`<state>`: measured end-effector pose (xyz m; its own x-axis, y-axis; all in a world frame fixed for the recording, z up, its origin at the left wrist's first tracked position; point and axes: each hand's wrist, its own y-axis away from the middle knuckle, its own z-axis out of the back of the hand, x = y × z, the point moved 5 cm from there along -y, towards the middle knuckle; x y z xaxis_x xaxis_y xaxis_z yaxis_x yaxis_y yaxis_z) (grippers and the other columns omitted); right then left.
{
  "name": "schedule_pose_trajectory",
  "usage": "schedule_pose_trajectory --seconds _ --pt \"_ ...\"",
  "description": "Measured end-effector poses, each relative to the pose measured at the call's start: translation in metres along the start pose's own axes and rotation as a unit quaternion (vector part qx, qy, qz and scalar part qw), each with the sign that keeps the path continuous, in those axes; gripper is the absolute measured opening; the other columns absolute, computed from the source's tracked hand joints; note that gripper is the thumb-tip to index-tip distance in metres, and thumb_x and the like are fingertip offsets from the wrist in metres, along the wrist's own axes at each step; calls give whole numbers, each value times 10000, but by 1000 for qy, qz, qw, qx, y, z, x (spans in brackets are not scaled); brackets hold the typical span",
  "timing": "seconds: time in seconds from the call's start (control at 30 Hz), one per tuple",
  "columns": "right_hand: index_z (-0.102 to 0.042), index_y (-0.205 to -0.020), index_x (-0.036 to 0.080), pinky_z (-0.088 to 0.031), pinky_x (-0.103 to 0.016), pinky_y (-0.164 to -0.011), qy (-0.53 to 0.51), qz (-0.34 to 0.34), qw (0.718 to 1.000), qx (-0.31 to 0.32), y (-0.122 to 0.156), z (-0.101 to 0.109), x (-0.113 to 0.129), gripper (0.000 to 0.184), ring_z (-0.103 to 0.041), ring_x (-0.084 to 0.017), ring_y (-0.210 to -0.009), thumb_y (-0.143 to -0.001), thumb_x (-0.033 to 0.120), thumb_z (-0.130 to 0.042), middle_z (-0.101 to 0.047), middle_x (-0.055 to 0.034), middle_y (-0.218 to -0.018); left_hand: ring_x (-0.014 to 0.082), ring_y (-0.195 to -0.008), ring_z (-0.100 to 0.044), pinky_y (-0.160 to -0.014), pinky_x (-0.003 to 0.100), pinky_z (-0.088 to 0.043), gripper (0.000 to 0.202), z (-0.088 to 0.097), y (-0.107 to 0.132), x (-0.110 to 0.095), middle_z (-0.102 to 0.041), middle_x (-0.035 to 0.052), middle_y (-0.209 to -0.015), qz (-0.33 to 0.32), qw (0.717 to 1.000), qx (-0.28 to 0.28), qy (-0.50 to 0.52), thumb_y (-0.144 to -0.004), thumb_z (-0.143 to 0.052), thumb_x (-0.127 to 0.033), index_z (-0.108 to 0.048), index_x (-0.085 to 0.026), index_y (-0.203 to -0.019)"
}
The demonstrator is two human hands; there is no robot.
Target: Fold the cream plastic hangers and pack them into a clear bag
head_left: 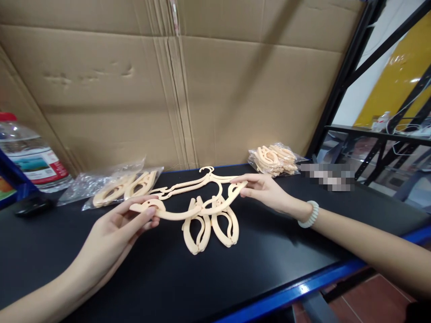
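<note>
A cream plastic folding hanger (178,215) is stretched between my two hands above the black tabletop. My left hand (129,222) pinches its left end with thumb and fingers. At the other end, my right hand (261,188) grips the tip, a pale beaded bracelet on that wrist. Below the held hanger lie two folded hangers (197,235), side by side on the table. Unfolded hangers (191,183) with their hooks pointing away lie just behind, partly covered by the held one.
Clear bags of folded hangers sit at the back left (114,188) and back right (274,159). A large water bottle (33,157) and a black object (32,205) stand at the left. Cardboard (235,98) walls off the back. The table's blue edge (286,294) runs in front.
</note>
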<state>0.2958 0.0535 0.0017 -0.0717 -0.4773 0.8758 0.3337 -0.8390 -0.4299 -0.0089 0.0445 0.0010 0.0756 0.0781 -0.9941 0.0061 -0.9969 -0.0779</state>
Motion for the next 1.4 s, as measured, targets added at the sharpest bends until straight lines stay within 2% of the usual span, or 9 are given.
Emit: schedule_pose_trajectory --seconds 0.17,0.37,0.53,0.73,0.83,0.97,1.1,1.3,1.4 --pt "-595 -1143 187 -497 -284 -754 -74 -8 997 -33 1 -3 5 363 -560 -118 -772 -801 257 -695 -614 -23 -899 84 -651 -583 -615 104 -526 498 -4 6 -3 -672 -18 -824 5 1000 3 -11 -517 -896 -317 -699 -182 -954" --pt "-525 -916 193 -509 -297 -788 -189 -71 974 -101 -1 -9 5 276 -602 -121 -776 -755 238 -744 -623 -1 -834 85 -651 -563 -602 142 -510 359 -19 12 -9 -650 -6 -838 -24 996 79 -31 -673 -812 -302 -685 -183 -987" --pt "-522 -754 174 -527 -282 -796 -202 -87 973 -63 -7 -36 24 214 -612 -107 -758 -776 223 -729 -608 14 -798 96 -613 -550 -578 190 -492 307 -43 12 -20 -626 0 -767 -48 987 151 -41 -721 -766 -293 -666 -172 -986" --pt "-627 -933 161 -564 -328 -799 -172 -79 981 42 -3 -74 46 171 -665 -167 -870 -824 274 -695 -677 -62 -955 112 -604 -530 -578 219 -468 323 -55 10 -27 -608 -7 -731 -103 980 167 -35 -748 -733 -306 -644 -183 -1033" --pt "-665 -1013 173 -558 -335 -842 -150 -55 984 73 2 -79 42 179 -673 -178 -926 -869 278 -646 -699 -68 -987 118 -646 -538 -581 212 -451 287 -54 11 -25 -629 10 -783 -102 982 155 -20 -752 -727 -301 -651 -168 -995" --pt "-672 -1118 207 -502 -374 -957 -104 -43 986 124 11 -83 36 241 -630 -197 -1066 -887 252 -620 -660 -73 -1157 136 -730 -590 -603 208 -457 242 -51 15 -23 -672 45 -893 -81 986 147 -21 -764 -717 -302 -661 -161 -954" --pt "-633 -1206 244 -476 -395 -996 -65 -30 989 129 17 -85 41 306 -574 -213 -1160 -904 234 -591 -601 -67 -1271 168 -811 -627 -624 213 -488 237 -49 18 -24 -683 57 -945 -96 985 135 -43 -775 -710 -318 -665 -169 -954" --pt "-614 -1231 243 -442 -387 -1034 -62 -21 990 127 17 -83 45 338 -533 -206 -1208 -897 194 -586 -544 -65 -1335 203 -973 -643 -881 290 -528 290 -52 21 -21 -673 51 -1085 -146 969 177 -90 -766 -723 -285 -663 -203 -1037" --pt "-606 -1239 231 -452 -386 -1023 -70 -26 989 128 17 -83 42 345 -529 -210 -1208 -897 189 -587 -520 -72 -1351 206 -1005 -640 -910 308 -529 350 -52 21 -16 -652 48 -1160 -145 965 191 -103 -782 -712 -283 -635 -218 -1117"
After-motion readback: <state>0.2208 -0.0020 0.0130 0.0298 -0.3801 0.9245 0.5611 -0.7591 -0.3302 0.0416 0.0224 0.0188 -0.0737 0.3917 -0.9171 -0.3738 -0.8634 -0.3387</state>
